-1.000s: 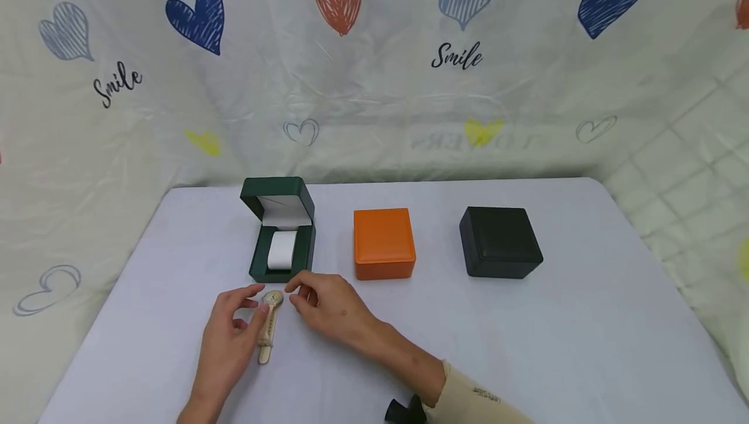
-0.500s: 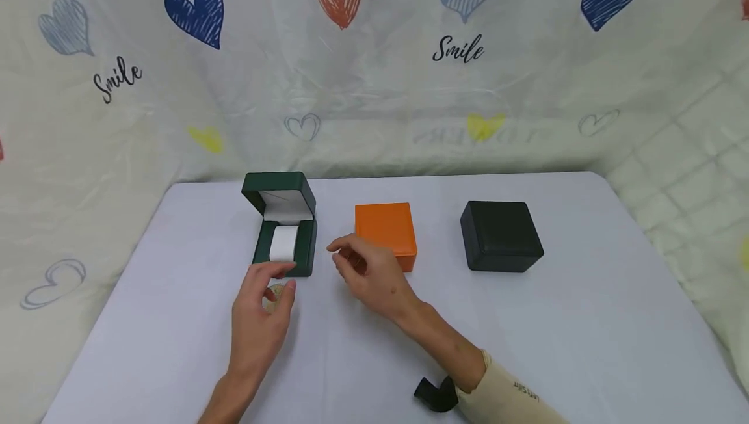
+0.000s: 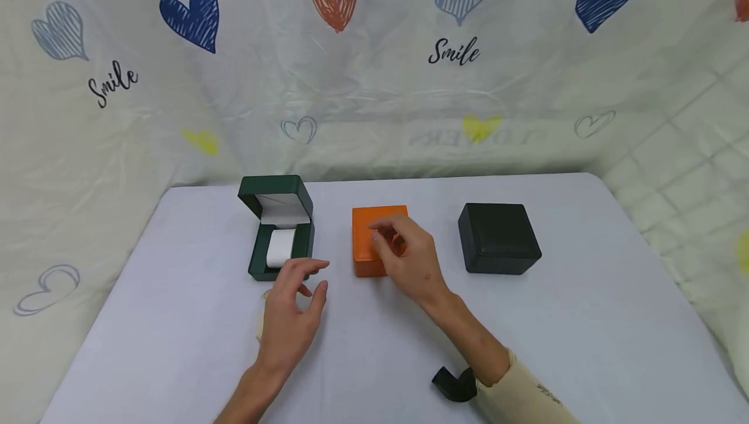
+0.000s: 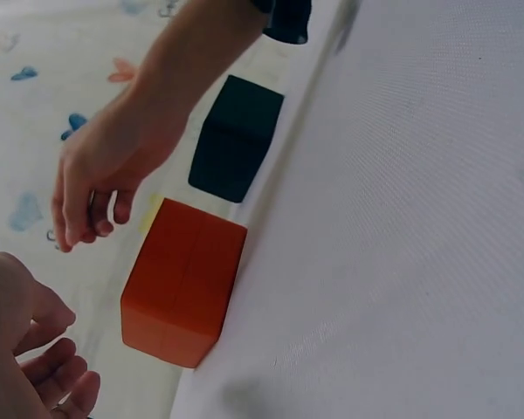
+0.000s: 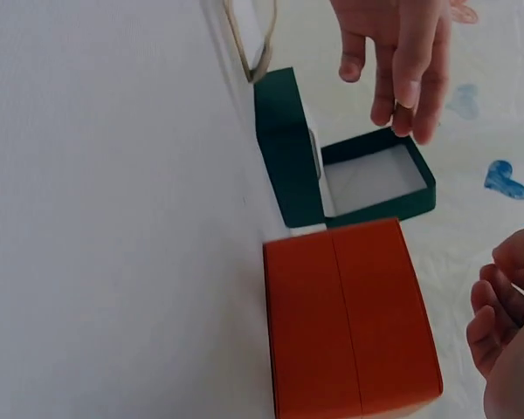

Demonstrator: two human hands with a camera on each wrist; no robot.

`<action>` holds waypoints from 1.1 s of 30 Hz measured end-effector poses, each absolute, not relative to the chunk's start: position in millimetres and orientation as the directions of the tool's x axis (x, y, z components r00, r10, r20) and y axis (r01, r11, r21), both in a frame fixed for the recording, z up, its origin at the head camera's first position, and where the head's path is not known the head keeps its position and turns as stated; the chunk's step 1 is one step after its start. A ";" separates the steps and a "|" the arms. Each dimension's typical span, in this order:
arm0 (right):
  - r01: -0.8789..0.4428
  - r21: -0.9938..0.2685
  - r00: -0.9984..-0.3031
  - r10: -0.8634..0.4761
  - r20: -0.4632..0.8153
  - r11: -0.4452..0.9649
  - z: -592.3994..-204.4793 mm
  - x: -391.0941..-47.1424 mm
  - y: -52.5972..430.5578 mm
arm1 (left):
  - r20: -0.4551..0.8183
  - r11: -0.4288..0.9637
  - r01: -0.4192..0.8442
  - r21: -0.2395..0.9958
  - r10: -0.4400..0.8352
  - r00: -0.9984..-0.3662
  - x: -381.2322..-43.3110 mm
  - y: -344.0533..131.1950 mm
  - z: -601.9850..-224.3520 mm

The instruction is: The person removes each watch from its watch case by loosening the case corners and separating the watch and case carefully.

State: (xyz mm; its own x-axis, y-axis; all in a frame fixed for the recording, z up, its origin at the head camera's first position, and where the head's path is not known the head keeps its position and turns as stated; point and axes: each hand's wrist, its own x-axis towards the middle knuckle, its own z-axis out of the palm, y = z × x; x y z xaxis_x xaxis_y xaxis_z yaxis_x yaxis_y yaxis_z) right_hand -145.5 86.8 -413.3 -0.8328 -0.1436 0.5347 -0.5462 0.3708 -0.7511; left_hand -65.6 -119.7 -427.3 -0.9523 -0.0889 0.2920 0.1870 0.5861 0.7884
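Note:
My left hand (image 3: 292, 320) hovers in front of the open green watch box (image 3: 255, 261), its fingers loosely bent with nothing between them. Behind that hand lies a cream-strapped wristwatch (image 3: 260, 328), mostly covered in the head view; part of its looped strap (image 5: 260, 66) shows in the right wrist view. A white cushion (image 3: 281, 247) sits inside the green box. Over the closed orange box (image 3: 364, 242), my right hand (image 3: 417, 265) is held with thumb and index finger apart, gripping nothing. In the left wrist view, the right hand (image 4: 127, 161) appears above the orange box.
To the right stands a closed black box (image 3: 500, 237). The white-covered table (image 3: 556, 346) meets a hanging sheet (image 3: 374, 79) printed with hearts at the back. A black strap piece (image 3: 455, 386) hangs by the right sleeve (image 3: 521, 398).
Both hands have moved to the right, the right one from near the watch to over the orange box. The left hand has left the watch's side and now covers most of it. The boxes stay put.

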 end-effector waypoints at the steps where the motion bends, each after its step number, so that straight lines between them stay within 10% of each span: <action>1: -0.547 -0.747 -0.831 -0.137 0.540 0.377 -413.4 -146.9 89.1 | 0.273 0.585 0.173 0.792 -0.086 -0.958 -66.7 -117.8 -427.6; 33: -0.283 -0.876 -0.959 -0.130 0.252 0.390 -434.4 -175.3 132.5 | 0.011 0.397 0.006 0.918 -0.010 -1.000 -107.1 -90.0 -455.8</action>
